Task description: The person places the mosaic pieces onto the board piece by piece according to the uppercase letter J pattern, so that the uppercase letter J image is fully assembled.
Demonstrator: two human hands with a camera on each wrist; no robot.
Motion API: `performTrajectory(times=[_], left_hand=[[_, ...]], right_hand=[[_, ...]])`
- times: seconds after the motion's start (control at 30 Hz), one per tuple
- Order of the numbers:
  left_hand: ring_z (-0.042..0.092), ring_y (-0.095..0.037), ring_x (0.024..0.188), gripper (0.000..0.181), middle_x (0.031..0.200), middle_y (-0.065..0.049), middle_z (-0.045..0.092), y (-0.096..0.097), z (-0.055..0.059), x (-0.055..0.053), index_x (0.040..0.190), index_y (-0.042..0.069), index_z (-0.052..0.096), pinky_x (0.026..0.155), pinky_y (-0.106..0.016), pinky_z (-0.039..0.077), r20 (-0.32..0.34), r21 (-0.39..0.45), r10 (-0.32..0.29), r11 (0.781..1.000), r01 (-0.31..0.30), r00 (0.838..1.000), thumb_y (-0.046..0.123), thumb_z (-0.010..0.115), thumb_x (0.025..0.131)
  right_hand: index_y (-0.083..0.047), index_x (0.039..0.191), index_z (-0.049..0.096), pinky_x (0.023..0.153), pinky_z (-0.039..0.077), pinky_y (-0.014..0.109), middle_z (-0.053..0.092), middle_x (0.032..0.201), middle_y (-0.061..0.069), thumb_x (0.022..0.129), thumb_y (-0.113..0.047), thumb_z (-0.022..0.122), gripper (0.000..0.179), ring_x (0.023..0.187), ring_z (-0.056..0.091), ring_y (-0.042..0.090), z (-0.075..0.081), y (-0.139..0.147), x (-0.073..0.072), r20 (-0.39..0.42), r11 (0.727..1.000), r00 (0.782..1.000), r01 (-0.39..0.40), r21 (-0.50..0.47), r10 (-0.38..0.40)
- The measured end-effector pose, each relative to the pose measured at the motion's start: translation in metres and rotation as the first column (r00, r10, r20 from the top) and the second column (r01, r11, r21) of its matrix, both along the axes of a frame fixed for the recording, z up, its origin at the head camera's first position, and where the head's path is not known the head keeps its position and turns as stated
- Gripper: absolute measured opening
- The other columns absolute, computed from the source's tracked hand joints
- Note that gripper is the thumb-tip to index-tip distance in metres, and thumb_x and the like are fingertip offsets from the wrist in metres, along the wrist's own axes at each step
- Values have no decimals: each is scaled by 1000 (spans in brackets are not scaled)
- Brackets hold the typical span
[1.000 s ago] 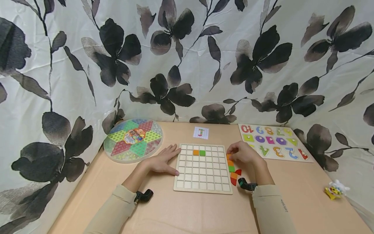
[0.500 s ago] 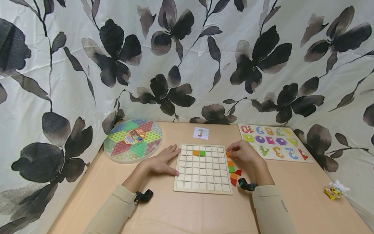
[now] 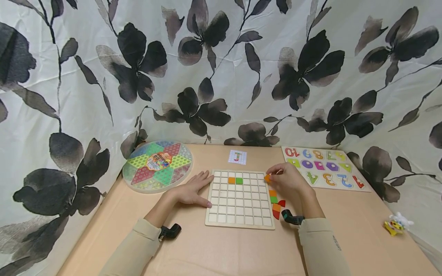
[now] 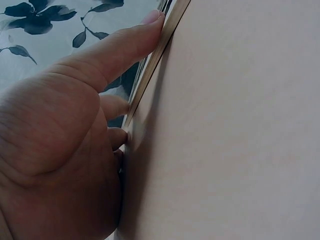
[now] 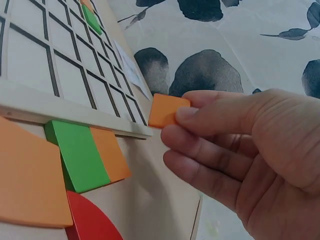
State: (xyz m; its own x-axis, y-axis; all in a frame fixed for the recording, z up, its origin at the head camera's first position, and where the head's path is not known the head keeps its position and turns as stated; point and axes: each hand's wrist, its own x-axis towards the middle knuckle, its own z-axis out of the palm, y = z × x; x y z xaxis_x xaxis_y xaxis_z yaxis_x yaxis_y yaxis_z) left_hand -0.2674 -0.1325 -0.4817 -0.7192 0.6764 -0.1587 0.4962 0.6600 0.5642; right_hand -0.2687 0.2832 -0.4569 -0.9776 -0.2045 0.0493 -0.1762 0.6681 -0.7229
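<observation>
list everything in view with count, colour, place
table: 1, tan, underneath
grid board: 1, pale, centre
inset tiles: 2, orange and green, in grid board
held tile: 1, orange, in right hand
loose pieces: at least 5, orange, green, red, right of grid board
pattern card: 1, mostly white, beyond grid board
round game board: 1, multicoloured, table's left
number board: 1, white and multicoloured, table's right
toy: 1, yellow and white, right table edge
floral cloth: 1, mostly white, behind table
wrist devices: 2, black, flanking grid board
sleeves: 2, beige, lower foreground
left hand: 1, bare, grid board's left edge
right hand: 1, bare, pinching held tile
</observation>
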Motion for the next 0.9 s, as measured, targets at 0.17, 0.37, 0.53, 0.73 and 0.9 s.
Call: performTrajectory(times=[0.17,0.37,0.53,0.73,0.9], left_hand=[[-9,-36,163,114,176,-16,-4,0,0,0,168,13,16,132,-55,-2,3,1,-2,1000,2,1000,59,78,85],[-8,-36,163,113,176,-16,-3,0,-1,-1,168,14,17,132,-55,-2,-1,9,-1,1000,1,1000,58,79,85],[-8,-36,163,114,176,-17,-3,-1,-1,-2,168,13,17,132,-56,-1,6,13,0,1000,0,1000,58,79,85],[-7,-36,163,113,176,-17,-3,-1,0,-2,168,13,17,131,-56,0,-2,10,0,1000,0,1000,58,79,85],[-9,-35,163,113,176,-16,-4,-1,1,0,169,14,15,132,-55,-1,4,-2,-7,1000,7,1000,59,78,86]], right_hand=[[-9,113,80,92,51,35,76,104,6,97,-10,73,17,98,61,27,1,-2,1,-4,1000,1000,-5,-27,5],[-5,114,78,85,51,34,74,102,8,97,-13,73,19,94,59,27,3,-6,1,-14,998,1000,1,-62,-2],[-3,116,78,75,55,27,73,103,9,97,-14,74,22,90,61,27,5,-14,1,-22,995,1000,-18,-98,16],[-2,117,77,72,59,24,72,103,12,97,-12,74,23,88,63,29,5,-24,0,-24,988,999,-44,-145,41],[-3,118,77,73,59,24,71,104,11,97,-12,74,23,88,63,27,3,-30,-1,-17,989,999,-52,-141,50]])
